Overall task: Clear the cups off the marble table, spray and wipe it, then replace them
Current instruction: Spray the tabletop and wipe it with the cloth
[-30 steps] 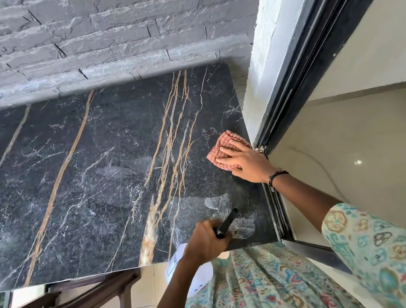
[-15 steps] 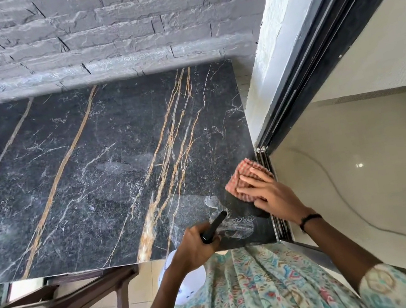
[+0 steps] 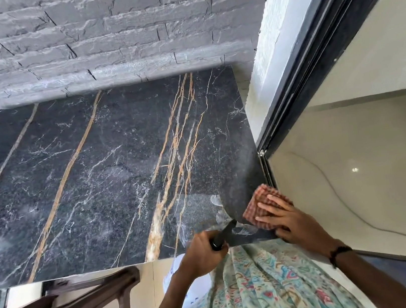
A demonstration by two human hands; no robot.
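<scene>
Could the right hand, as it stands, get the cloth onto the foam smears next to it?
Probably yes. The right hand presses the checked cloth flat on the marble table, and the foam smears lie just beside it, nothing between.

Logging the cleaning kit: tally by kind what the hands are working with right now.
cloth, pressed flat under the right hand: 1
spray bottle, gripped by the left hand: 1
Total: 2
</scene>
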